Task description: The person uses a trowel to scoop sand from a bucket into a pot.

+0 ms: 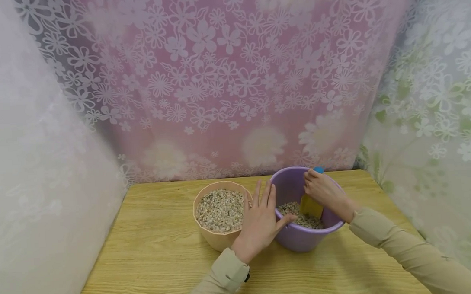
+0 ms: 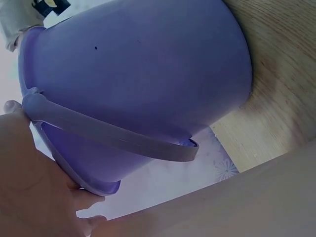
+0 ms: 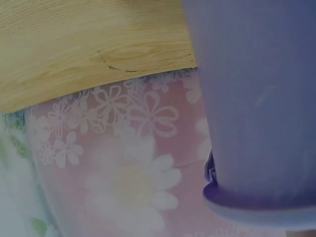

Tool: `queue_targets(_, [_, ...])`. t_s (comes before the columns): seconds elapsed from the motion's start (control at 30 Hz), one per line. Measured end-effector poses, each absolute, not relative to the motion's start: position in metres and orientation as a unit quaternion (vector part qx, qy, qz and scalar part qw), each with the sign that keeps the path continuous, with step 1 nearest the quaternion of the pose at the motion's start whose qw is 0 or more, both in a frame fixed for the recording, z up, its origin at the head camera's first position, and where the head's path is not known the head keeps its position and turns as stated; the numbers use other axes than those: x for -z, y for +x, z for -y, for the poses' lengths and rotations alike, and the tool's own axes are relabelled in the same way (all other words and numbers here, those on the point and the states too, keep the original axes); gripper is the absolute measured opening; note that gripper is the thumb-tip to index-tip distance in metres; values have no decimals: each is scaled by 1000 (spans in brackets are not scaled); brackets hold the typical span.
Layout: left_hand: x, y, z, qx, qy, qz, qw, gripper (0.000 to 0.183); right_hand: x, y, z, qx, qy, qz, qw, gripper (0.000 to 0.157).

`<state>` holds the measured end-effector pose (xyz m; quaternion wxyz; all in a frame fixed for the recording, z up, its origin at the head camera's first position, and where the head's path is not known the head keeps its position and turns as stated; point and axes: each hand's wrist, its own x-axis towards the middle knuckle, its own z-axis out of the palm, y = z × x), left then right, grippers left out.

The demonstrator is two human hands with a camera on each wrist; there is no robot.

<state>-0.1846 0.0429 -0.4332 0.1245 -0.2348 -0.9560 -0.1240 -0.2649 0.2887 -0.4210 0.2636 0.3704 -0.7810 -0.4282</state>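
Observation:
A purple bucket (image 1: 301, 242) holds a layer of mixed pale and brown grains or gravel (image 1: 290, 209). Inside it, my right hand (image 1: 326, 191) grips a small scoop with a yellow blade (image 1: 311, 206) and a blue handle end (image 1: 318, 170); the blade's tip dips among the grains. My left hand (image 1: 258, 222) rests at the bucket's near-left rim, fingers spread and fairly straight, thumb over the edge. Left of that hand stands a peach pot (image 1: 217, 240) filled close to its rim with similar grains. In the left wrist view the bucket's handle (image 2: 113, 136) hangs down its side.
Both containers stand on a yellow wood-grain table (image 1: 157, 245). A pink flowered curtain (image 1: 218, 100) rises behind its far edge. Pale sheets border it on the left (image 1: 45, 171) and the right (image 1: 445, 135).

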Motion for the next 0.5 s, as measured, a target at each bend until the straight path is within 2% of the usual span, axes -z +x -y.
queue_targets(0.3, [436,-184,-43,94,-233,957,144,97,426,-267,-288,353,374,831,213,20])
queue_targets(0.5, [438,-186,-42,93,-234,956,151,96,426,-265,-290,320,375,844,210,20])
